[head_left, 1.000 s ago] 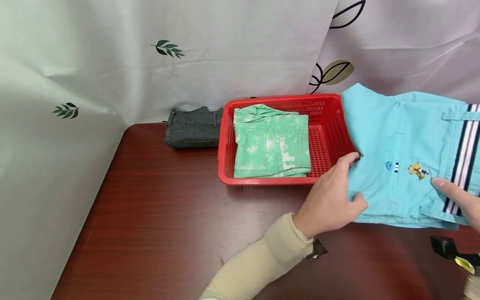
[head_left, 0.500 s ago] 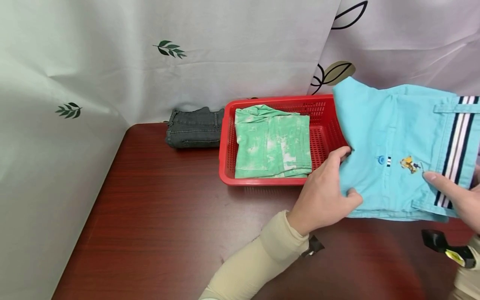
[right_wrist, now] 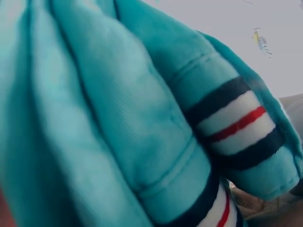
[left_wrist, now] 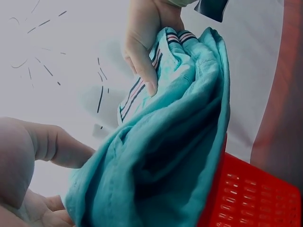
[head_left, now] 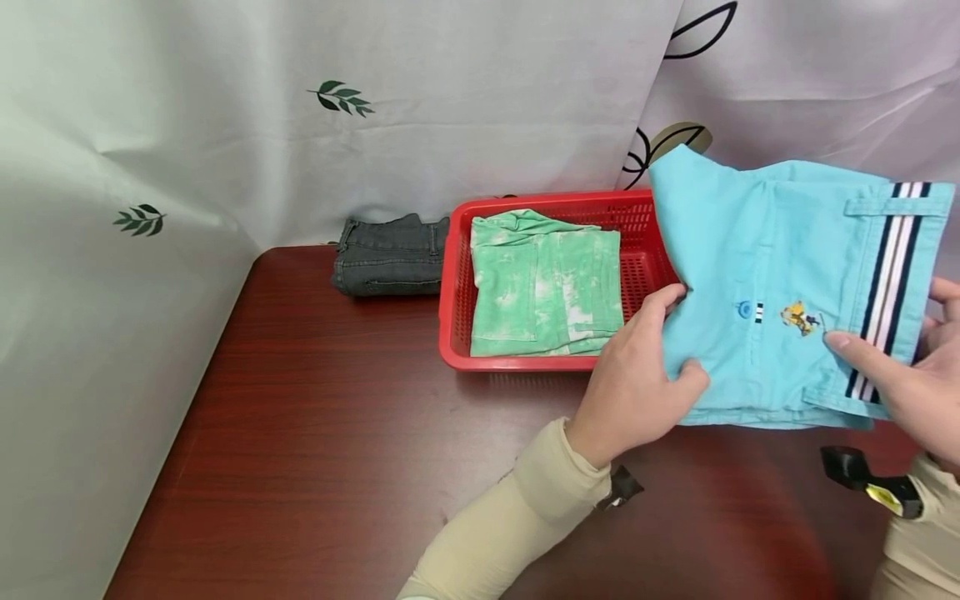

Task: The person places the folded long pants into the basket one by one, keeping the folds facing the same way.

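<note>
Both hands hold a folded pair of light blue trousers [head_left: 757, 242] above the table, overlapping the right end of a red basket [head_left: 525, 364] in the head view. My left hand [head_left: 637, 379] grips the left folded edge, thumb on top. My right hand [head_left: 911, 379] pinches the waistband end, its thumb beside a small embroidered figure; the other fingers are largely hidden beneath. A striped navy and white band runs along the waistband. The left wrist view shows the layered folds of the trousers [left_wrist: 156, 146] between the hands. Folded green and white tie-dye clothing [head_left: 543, 287] lies in the basket's left part.
Rolled dark grey jeans [head_left: 390, 254] lie on the brown table [head_left: 322, 433], left of the basket and against the back curtain [head_left: 450, 100]. The curtain also hangs along the table's left edge.
Both hands have carried the blue trousers left and slightly upward, further over the basket's right end. More of the right hand now shows. The basket and jeans stay in place.
</note>
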`<act>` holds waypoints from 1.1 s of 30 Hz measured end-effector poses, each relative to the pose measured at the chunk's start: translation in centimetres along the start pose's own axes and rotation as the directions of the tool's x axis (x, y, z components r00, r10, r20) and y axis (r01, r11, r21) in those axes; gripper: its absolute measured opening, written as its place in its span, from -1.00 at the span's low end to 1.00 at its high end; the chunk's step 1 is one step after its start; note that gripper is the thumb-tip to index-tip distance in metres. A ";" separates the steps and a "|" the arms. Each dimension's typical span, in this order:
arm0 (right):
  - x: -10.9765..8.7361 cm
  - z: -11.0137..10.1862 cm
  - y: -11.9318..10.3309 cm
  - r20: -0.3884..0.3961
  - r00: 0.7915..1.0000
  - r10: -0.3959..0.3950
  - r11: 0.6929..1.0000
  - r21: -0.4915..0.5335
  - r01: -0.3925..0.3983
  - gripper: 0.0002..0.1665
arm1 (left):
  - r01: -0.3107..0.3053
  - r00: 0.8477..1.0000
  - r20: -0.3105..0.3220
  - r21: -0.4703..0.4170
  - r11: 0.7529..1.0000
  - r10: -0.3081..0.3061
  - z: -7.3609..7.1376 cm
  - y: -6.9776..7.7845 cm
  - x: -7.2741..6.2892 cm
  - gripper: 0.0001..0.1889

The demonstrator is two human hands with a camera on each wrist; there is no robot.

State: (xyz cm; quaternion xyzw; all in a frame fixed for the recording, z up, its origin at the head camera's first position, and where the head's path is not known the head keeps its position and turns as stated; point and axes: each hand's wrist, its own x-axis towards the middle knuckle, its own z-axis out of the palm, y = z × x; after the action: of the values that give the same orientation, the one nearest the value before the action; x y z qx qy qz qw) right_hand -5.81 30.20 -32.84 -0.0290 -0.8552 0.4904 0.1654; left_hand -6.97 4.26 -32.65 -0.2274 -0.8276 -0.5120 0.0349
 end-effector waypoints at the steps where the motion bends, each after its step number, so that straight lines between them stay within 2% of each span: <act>1: 0.0 0.1 -0.1 0.007 1.000 0.018 1.000 0.001 -0.018 -0.18 | 0.000 1.000 -0.004 -0.003 1.000 0.000 -0.1 0.0 0.0 -0.33; 8: 0.2 0.4 -0.7 0.025 0.998 0.051 0.990 -0.136 -0.047 -0.14 | 0.024 1.000 -0.007 -0.036 0.999 -0.024 -0.7 -0.2 0.1 -0.34; 14: 0.5 1.0 -1.3 0.036 0.995 0.088 0.979 -0.186 -0.080 -0.13 | 0.039 0.999 -0.023 -0.025 0.999 -0.039 -1.3 -0.3 0.1 -0.33; 29: 1.3 2.3 -2.6 0.079 0.987 0.142 0.981 -0.146 -0.129 -0.09 | 0.070 0.994 -0.077 -0.030 0.997 -0.072 -2.5 -0.5 0.2 -0.33; 33: 1.5 2.6 -2.8 0.089 0.987 0.132 0.982 -0.148 -0.118 -0.09 | 0.074 0.992 -0.097 -0.032 0.997 -0.077 -2.9 -0.6 0.1 -0.33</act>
State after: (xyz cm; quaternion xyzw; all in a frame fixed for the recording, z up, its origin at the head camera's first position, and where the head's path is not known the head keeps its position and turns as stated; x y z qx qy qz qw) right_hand -7.71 26.90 -31.28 -0.0704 -0.8914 0.4386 0.0895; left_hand -7.86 1.61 -31.79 -0.1710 -0.8256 -0.5352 0.0529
